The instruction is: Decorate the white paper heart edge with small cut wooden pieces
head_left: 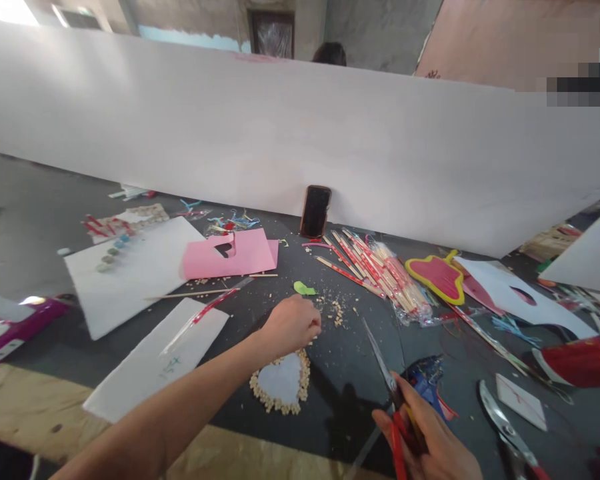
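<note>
My left hand (291,321) is closed, its fingers curled down above the top of a white heart-shaped piece (280,377). Whatever its fingertips may hold is hidden. Small pale wooden bits (276,404) line the edge of the heart. More loose bits (337,313) lie scattered just right of this hand, and a small green scrap (304,289) is beyond it. At the lower right, my right hand (430,433) grips a pair of scissors (387,373) with red handles, blades pointing forward and left.
A phone (316,211) leans against a tall white board (280,127). Wooden sticks in red-patterned wrappers (375,270) lie ahead. Pink card (233,257) and white sheets (155,363) are on the left. A yellow-edged red shape (436,279) and pruning shears (503,420) lie right.
</note>
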Available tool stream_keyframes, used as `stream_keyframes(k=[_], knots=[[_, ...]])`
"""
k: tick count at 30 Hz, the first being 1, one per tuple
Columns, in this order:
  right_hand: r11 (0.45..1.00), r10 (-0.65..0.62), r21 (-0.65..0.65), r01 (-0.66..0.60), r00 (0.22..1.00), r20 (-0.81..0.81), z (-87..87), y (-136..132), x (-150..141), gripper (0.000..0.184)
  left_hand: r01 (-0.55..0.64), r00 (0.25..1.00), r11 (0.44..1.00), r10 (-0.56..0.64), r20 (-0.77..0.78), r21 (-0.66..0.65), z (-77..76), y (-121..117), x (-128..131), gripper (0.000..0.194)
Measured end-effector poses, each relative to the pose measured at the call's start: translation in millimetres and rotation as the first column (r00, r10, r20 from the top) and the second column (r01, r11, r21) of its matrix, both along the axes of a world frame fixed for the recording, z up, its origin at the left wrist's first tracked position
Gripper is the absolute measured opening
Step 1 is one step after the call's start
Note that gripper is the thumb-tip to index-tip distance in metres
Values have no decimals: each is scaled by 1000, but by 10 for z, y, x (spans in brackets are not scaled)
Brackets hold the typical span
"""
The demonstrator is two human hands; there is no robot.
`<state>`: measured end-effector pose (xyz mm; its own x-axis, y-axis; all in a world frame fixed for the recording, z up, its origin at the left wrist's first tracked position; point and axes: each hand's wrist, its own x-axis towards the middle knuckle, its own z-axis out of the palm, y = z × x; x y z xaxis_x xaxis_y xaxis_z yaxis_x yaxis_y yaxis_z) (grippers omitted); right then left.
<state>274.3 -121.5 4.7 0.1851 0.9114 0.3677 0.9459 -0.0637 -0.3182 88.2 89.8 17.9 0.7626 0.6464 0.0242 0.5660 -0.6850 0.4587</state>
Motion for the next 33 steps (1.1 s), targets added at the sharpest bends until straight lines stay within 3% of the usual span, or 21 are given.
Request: stream_keyframes(k=[5, 10, 19, 27, 33], knots=[[1000, 3, 17, -4, 999, 51, -31, -20, 8, 50, 40, 999, 998, -40, -2, 45, 2, 81, 176, 17], [996, 82, 11, -83, 994, 78, -36, -50, 8, 50, 102, 995, 989, -99, -32, 111, -111, 114, 362, 15], [997, 56, -57, -58, 998, -30, 63, 54, -78, 41, 151, 988, 978, -145, -53, 144, -126, 116, 362, 15], [998, 6, -57, -7, 1000, -22, 146, 75, -120, 39, 114, 993, 993, -116, 37, 35, -102, 90, 413, 8], [996, -74, -47, 72, 996, -41, 184, 91, -104, 36, 86, 970, 983, -45, 238, -163, 120, -67, 191, 14]])
